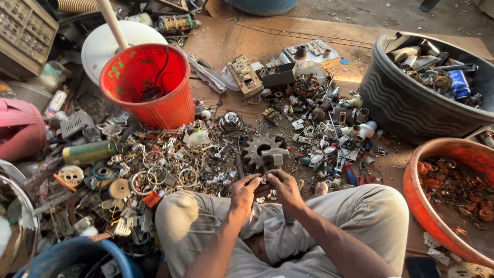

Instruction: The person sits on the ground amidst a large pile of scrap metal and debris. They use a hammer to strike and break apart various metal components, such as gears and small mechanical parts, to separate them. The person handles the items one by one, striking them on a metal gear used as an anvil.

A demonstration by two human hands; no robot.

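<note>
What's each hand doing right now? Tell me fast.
Left hand: closed, pinching a small metal piece together with the other hand.
Right hand: closed on the same piece; what it is cannot be told.

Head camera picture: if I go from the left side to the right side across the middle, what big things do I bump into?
Green can → red bucket → grey gear wheel → white pipe elbows → black tub of metal scrap → orange basin of rusty bits.
</note>
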